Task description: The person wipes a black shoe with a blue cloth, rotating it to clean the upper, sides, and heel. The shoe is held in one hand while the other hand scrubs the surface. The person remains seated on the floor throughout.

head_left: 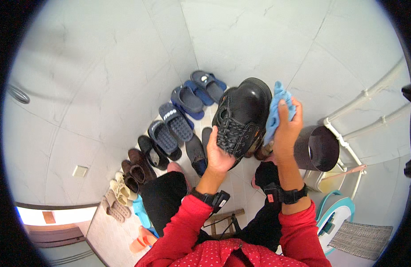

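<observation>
While left hand holds black shoe, right hand presses blue cloth.

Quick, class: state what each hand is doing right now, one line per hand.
Left hand: closed, gripping the black lace-up leather shoe from below.
Right hand: closed, pressing a light blue cloth against the shoe's side.

Packages, labels, signs, screens: two small items noted.
White logo mark on strap of dark blue slide sandal, centre frame; small red tag on right black wrist strap, lower centre-right. No packages or screens.
</observation>
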Motion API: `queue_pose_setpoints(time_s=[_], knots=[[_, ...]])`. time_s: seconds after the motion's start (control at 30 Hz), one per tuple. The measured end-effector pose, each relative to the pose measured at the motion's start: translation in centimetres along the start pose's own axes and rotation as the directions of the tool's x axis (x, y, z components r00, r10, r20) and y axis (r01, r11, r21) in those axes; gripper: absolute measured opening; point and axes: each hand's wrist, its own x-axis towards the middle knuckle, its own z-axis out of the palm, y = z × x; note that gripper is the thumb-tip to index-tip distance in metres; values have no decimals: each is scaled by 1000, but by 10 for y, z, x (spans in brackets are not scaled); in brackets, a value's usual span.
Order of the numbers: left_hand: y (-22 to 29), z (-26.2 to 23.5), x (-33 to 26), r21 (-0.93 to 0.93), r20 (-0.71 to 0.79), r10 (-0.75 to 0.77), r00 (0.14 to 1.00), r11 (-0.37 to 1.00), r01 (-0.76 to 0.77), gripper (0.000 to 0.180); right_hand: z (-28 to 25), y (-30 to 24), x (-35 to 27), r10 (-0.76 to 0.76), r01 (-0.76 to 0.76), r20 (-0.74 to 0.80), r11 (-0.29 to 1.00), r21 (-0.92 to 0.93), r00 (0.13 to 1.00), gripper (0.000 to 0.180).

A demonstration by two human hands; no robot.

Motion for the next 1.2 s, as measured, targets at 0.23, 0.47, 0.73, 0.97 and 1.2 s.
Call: queue_pose_setpoints(time_s=[0.23, 0.47, 0.73, 0.97, 1.2], knots=[[40, 77, -36, 432, 156, 50, 986, 894, -114, 39, 11, -8, -13, -635, 638, 122, 707, -304, 763, 26], [42, 70, -40, 790, 191, 240, 952, 538, -295, 43, 25, 3, 4, -240, 227, -127, 968, -108, 962, 26], [44, 57, -35, 921, 371, 272, 888, -230, -314, 41, 45, 17, -3, -393, 403, 91, 876, -265, 915, 24], [48, 51, -41, 947, 313, 341, 886, -187, -263, 44, 50, 25, 6, -245, 275, 130, 908, -317, 961, 26], [57, 56, -48, 757, 526, 307, 793, -594, -272, 42, 59, 26, 0, -45, 80, 169, 975, -206, 985, 25]])
